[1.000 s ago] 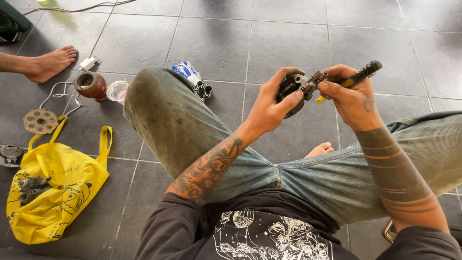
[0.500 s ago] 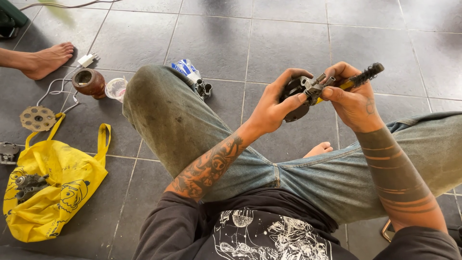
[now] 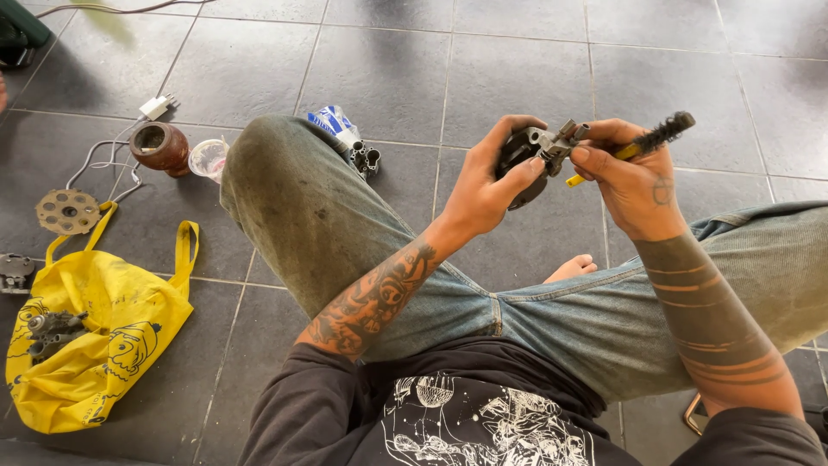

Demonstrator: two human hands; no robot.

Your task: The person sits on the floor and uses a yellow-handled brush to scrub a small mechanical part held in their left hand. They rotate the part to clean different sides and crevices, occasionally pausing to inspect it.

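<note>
While our left hand [image 3: 483, 185] grips the dark round metal engine part [image 3: 520, 160] above our knee, our right hand [image 3: 634, 181] pinches a yellow-handled black bristle brush [image 3: 642, 145] against it. Cleaning appears midway; more grimy parts [image 3: 50, 332] wait on the yellow bag [image 3: 103, 345].

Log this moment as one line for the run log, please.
left hand: grips dark metal part | right hand: holds yellow-handled brush against it | floor: yellow bag, brown pot

Dark grey tile floor [image 3: 517, 69] w/ pale grout, daylight, soft shadows
</note>
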